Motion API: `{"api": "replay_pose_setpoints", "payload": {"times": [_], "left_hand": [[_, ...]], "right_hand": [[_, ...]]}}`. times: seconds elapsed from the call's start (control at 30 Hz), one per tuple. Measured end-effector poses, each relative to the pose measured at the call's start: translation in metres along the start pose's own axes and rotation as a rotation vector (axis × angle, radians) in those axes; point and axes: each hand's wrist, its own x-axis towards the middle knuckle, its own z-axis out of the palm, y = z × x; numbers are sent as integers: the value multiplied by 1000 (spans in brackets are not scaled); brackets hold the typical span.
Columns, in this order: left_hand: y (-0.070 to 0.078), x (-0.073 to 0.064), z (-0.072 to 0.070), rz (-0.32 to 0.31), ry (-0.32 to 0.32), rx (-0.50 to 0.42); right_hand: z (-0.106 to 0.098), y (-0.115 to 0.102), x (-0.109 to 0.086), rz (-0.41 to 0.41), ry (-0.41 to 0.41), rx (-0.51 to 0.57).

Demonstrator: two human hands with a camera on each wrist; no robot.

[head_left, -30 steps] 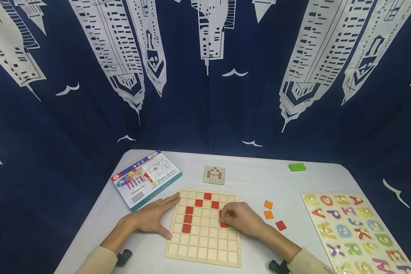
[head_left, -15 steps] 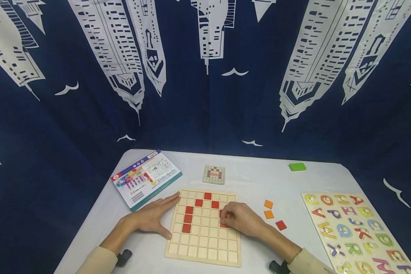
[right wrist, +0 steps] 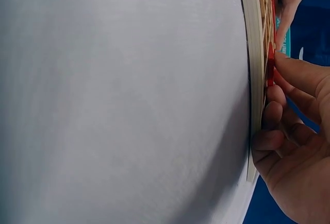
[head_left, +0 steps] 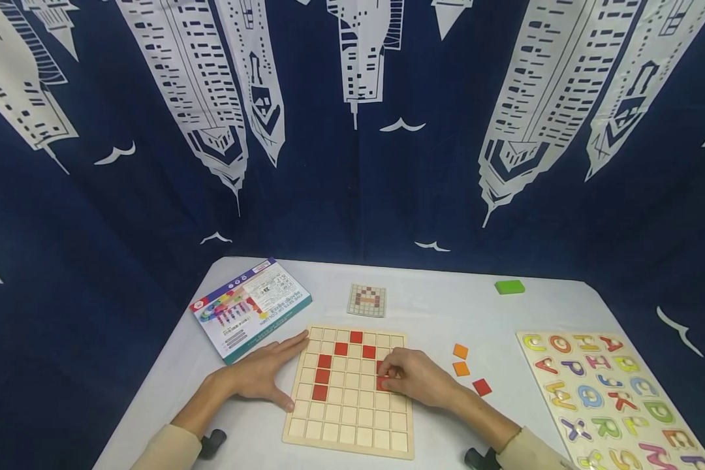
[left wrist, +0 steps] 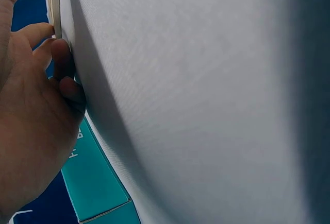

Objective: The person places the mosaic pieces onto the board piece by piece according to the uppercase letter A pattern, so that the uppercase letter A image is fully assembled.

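Note:
A wooden grid board [head_left: 348,432] lies on the white table, with several red square tiles [head_left: 322,376] set in an arch across its upper cells. With fingers spread, my left hand [head_left: 257,372] rests along the board's left edge, fingertips and thumb touching the frame. On the right side of the grid, my right hand [head_left: 420,377] has thumb and fingertips on a red square tile [head_left: 380,384], which seems to sit partly in its cell. The right wrist view shows this tile [right wrist: 270,67] at the thumb tip; another red tile above it is partly covered by the fingers.
Two orange tiles [head_left: 461,369] and a loose red tile [head_left: 482,387] lie right of the board. A pattern card [head_left: 367,300] is behind it, a box [head_left: 251,310] at back left, a green block [head_left: 510,287] at back right, an alphabet puzzle [head_left: 613,398] at right.
My right fingers have shifted slightly at the right side of the board, and more of the lower red tile shows beneath them. The left hand stays in place.

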Motion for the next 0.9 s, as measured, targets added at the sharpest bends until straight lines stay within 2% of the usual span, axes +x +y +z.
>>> {"api": "replay_pose_setpoints", "payload": {"times": [0.33,0.73,0.9], "left_hand": [[0,1,-1,11,-4,10],[0,1,1,4,-1,14],[1,1,0,-6,-3,15]], "right_hand": [[-1,0,0,-9,-8,8],[-7,9,-4,9,-41,88],[-14,14,-11,43,-48,136]]}}
